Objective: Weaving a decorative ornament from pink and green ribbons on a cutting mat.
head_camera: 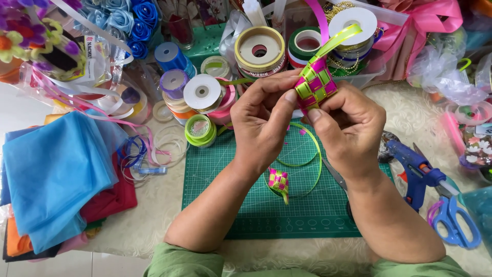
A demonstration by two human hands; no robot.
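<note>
While the dark green gridded cutting mat (246,205) lies flat on the cream patterned table covering (154,215), both hands are raised above its far edge and meet around one small object. The left hand (262,115) comes in from the left with its thumb laid across the near face of the object and its fingertips curled over the top. The right hand (348,125) comes in from the right with its thumb pressed against the lower right corner. Both hands are closed on the woven pink and lime-green ribbon pouch (315,84), which sits between the two thumbs, clear of the mat and just in front of the ribbon spools.

The pouch is diamond-shaped, with one corner up and one corner down. Its long axis tilts up and to the right, continuing into the loose lime-green ribbon tail (335,40), which leaves the upper corner and runs away from the person. The free tail lies on the right hand's side; the left hand covers the opposite, lower-left edge. A second loose lime-green ribbon strand (315,154) hangs below the hands and loops over the mat.

A second, smaller woven pink and green ribbon pouch (279,182) rests on the mat between the forearms, untouched. A blue hot-glue gun (415,172) and blue-handled scissors (453,223) lie to the right, well apart from both hands.
</note>
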